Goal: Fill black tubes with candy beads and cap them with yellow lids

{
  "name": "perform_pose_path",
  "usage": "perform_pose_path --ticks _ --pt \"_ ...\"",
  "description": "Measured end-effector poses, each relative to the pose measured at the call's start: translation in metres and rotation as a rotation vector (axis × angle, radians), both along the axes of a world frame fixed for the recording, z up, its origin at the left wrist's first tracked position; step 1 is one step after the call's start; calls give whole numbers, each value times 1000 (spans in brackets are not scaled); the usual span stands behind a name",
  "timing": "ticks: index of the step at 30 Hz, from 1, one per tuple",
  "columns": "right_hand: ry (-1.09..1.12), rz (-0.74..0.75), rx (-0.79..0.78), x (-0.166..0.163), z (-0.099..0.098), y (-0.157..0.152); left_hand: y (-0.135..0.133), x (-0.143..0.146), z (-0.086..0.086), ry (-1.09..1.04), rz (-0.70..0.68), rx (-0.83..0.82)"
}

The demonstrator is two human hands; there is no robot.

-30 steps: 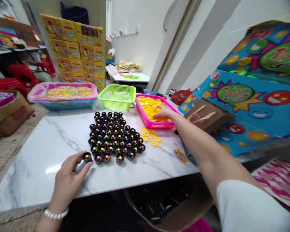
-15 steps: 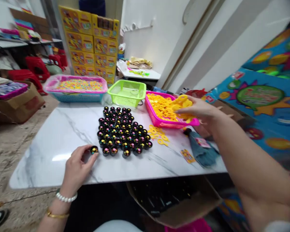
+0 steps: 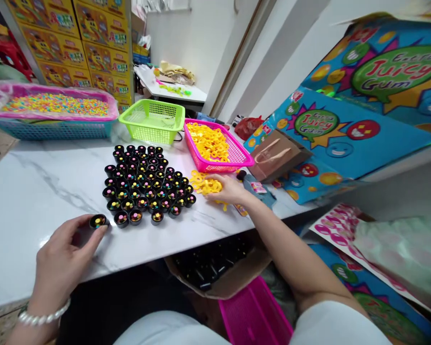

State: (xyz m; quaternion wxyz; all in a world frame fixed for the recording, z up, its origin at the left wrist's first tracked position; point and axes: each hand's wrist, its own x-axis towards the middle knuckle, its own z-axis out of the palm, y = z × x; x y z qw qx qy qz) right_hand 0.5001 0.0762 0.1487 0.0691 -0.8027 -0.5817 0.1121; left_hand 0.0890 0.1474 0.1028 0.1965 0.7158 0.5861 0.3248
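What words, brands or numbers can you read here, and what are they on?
"Extra Juicy Gum": upper blue panel, at right.
"Extra Juicy Gum": lower blue panel, beneath it.
Red corner logos on these panels: too small to read.
Yellow boxes: lettering too blurred to read surely.
Small pink card: too small.
Lower-right blue box: too blurred.

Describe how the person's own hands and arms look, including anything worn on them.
Both hands are bare, without gloves. The left hand has a bracelet of round, white, pearl-like beads at its wrist. The right hand has no bracelet visible; its forearm is uncovered up to a short, plain white fabric sleeve. No left sleeve can be made out.
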Motion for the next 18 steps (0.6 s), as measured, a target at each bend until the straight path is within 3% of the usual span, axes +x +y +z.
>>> perform_pose_path --ticks 4,7,13,15,18 --pt "-47 71 5 -1 2 1 -1 2 4 -15 23 3" --pt "-47 91 100 2 10 -2 -2 3 4 -20 28 22" --pt "41 -123 271 7 -2 -14 -1 -1 -1 -27 13 72" --pt "60 -187 393 4 -12 -25 -1 -3 -1 -29 3 88" --pt "32 -306 699 -7 -26 -50 -5 -5 0 -38 -19 114"
